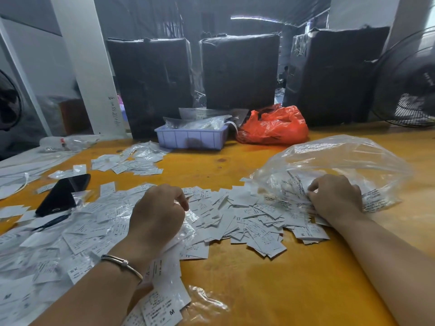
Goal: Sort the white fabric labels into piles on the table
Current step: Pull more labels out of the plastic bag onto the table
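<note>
Both bare forearms are extended forward from the lower edge of the view; the left forearm is angled from 7 o'clock toward 1 o'clock, a thin bracelet (122,263) being worn at its wrist; the left hand (156,214) is held palm down, knuckles raised, its fingers curled downward with the tips hidden beneath; the right forearm is angled from 5 o'clock toward 11 o'clock; the right hand (335,197) is held palm down, its fingers bent and drawn toward 9 o'clock, the thumb side pinched together; what is gripped cannot be told.
</note>
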